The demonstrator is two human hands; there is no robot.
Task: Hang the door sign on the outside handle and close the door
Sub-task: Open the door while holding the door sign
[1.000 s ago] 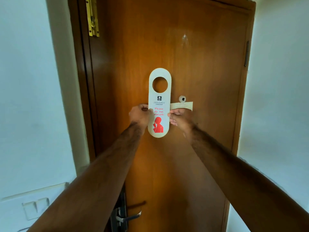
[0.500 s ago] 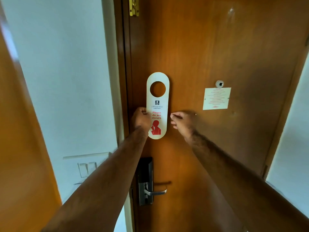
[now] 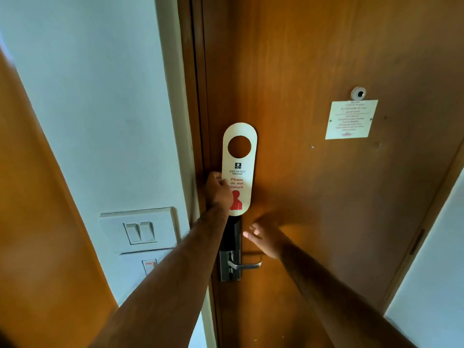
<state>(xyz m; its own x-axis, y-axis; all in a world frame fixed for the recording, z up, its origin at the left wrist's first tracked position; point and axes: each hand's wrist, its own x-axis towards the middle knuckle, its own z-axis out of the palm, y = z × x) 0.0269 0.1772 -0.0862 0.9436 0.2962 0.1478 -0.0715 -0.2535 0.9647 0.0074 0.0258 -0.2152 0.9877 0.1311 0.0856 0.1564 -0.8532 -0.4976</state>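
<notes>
A cream door sign (image 3: 239,162) with a round hole and red "Please do not disturb" print is held upright against the brown wooden door (image 3: 301,71). My left hand (image 3: 218,190) grips the sign's lower left edge. My right hand (image 3: 266,238) is blurred, fingers apart, empty, just above the silver lever handle (image 3: 244,265). The handle sits on a dark lock plate (image 3: 231,247) at the door's left edge. The door is shut in its frame.
A white switch panel (image 3: 139,231) hangs on the pale wall left of the frame. A brown panel (image 3: 37,222) fills the near left. A notice card (image 3: 351,119) and a peephole (image 3: 358,93) are on the door. A pale wall (image 3: 431,272) stands at right.
My right hand let go of the sign and dropped toward the lever handle. My left hand keeps the sign. The view has shifted down and left, showing the handle and switches larger.
</notes>
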